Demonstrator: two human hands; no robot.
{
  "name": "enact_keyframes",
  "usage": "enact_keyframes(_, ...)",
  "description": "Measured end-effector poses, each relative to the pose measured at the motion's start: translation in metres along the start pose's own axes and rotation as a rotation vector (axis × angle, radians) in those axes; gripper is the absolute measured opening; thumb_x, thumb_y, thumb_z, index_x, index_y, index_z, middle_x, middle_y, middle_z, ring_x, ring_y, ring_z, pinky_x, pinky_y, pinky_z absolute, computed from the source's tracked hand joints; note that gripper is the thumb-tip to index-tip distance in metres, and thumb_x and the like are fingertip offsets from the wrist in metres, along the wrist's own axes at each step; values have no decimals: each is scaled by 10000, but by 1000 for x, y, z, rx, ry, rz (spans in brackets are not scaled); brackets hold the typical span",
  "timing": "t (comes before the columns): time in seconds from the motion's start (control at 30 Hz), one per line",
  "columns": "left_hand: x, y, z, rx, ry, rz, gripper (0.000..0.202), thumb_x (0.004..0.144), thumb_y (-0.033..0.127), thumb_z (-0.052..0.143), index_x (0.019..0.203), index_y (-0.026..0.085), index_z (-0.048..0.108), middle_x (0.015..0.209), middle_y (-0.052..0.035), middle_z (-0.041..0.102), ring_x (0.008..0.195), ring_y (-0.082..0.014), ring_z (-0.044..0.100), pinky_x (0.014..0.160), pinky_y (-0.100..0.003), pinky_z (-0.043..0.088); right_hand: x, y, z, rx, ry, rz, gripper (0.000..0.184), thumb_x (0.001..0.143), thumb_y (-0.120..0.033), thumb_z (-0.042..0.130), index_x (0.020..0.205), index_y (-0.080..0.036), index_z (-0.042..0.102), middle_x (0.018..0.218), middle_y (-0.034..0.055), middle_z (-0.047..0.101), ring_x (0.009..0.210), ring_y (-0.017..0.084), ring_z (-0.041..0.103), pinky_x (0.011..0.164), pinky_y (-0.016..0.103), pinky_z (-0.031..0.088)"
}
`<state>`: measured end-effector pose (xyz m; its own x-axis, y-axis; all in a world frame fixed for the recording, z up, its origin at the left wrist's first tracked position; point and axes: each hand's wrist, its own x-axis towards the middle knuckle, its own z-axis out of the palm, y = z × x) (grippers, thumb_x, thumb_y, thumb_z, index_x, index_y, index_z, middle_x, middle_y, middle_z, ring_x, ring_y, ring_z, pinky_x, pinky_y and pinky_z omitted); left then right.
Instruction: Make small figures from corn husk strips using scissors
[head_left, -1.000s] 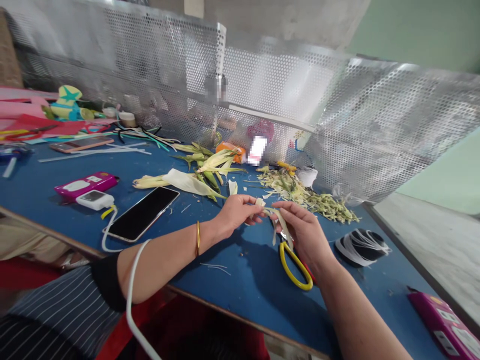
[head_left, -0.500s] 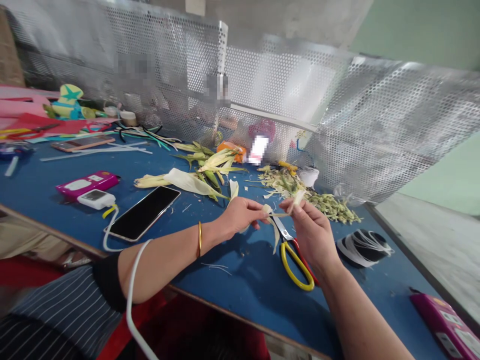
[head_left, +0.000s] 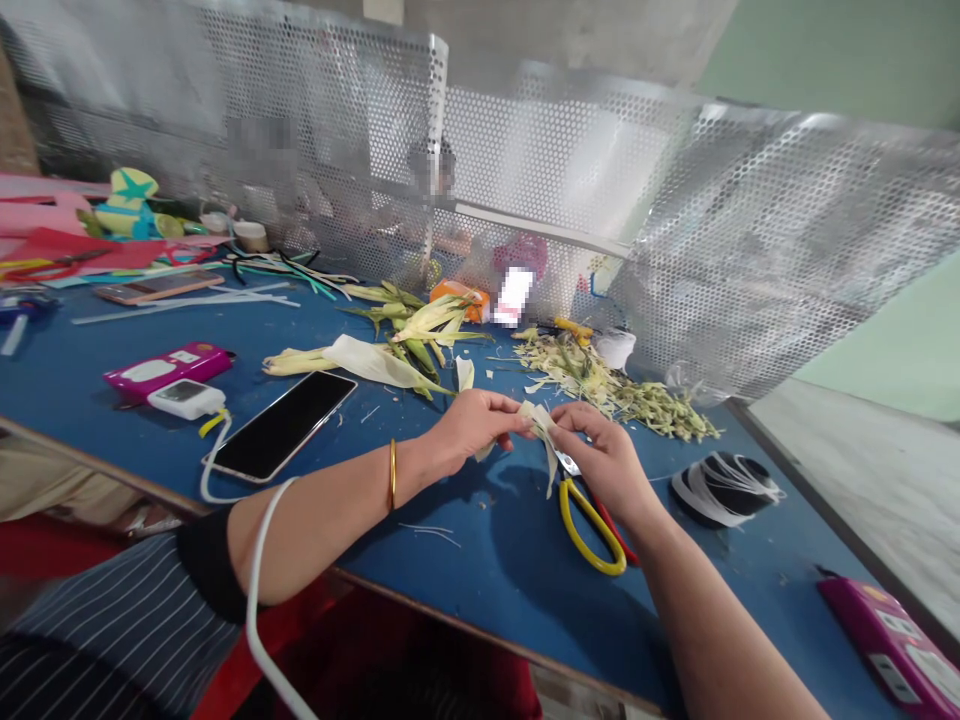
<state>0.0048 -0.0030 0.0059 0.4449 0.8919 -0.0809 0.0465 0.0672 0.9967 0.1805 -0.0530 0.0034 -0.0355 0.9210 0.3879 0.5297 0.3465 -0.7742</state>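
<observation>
Both of my hands meet over the middle of the blue table (head_left: 480, 560), pinching one pale corn husk strip (head_left: 541, 428). My left hand (head_left: 469, 428), with a gold bangle on its wrist, grips the strip's left end. At the right end my right hand (head_left: 606, 462) holds it with closed fingers; a loose tail of the strip hangs down between them. Yellow-handled scissors (head_left: 589, 518) lie on the table just below my right hand. Behind the hands lie a bundle of corn husks (head_left: 405, 345) and a heap of husk scraps (head_left: 615, 385).
A black phone (head_left: 281, 425) with a white cable, a white power bank (head_left: 186, 398) and a magenta device (head_left: 159, 364) lie at the left. A black-and-white spool (head_left: 724, 488) sits right, another magenta device (head_left: 889, 640) at the corner. A perforated metal screen (head_left: 525, 200) walls the back.
My right hand had lifted and pulled the strip taut to the right; now it has come back down and closer to my left hand, with the strip folded between them.
</observation>
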Motion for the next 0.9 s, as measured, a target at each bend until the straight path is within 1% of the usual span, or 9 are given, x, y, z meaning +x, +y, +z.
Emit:
enact_keyframes(0.2,1,-2,-1,-32,7,4,113,694,250,709,720,146,745,729,-54,727,477,-59,472,429,-194,293,0,-1,0,-6,-16,-5,254,812,-327,582,592,-203,559,869,44,621,861,200,578,810,326,420)
enact_keyframes(0.3,1,-2,-1,-10,1,8,127,696,261,702,708,142,743,704,-55,718,471,-60,462,416,-194,266,-1,-1,0,-15,-15,-12,253,814,-326,582,594,-206,556,861,46,621,858,202,577,807,330,421)
enact_keyframes(0.4,1,-3,-1,28,6,15,119,685,246,708,741,153,755,676,-40,709,486,-68,476,432,-191,289,-1,-2,-1,-27,-19,-8,254,816,-328,585,595,-207,553,868,45,626,857,204,579,799,330,424)
enact_keyframes(0.53,3,-6,-1,35,-9,48,136,661,236,728,772,165,762,699,-21,714,506,-73,505,478,-198,336,-1,-3,-1,-2,-66,0,283,837,-341,579,593,-204,537,865,45,622,855,202,578,804,328,425)
enact_keyframes(0.67,6,-13,-2,27,-24,73,173,645,261,741,783,158,762,721,-20,711,522,-78,508,516,-210,377,-1,-3,-1,-18,-94,-45,284,851,-333,581,603,-205,526,885,44,619,862,195,581,818,327,428)
enact_keyframes(0.8,8,-16,-2,44,-35,84,183,649,266,727,789,152,758,729,-26,709,527,-84,511,516,-217,380,-1,-3,0,-92,-114,-120,259,878,-313,556,641,-209,537,917,46,639,882,193,593,808,313,429)
enact_keyframes(0.9,6,-13,-1,28,-28,84,137,663,247,711,756,153,747,724,-23,709,527,-85,512,525,-218,389,-2,-4,0,-233,-64,-136,213,889,-317,542,699,-221,555,810,27,658,754,181,583,722,300,419)
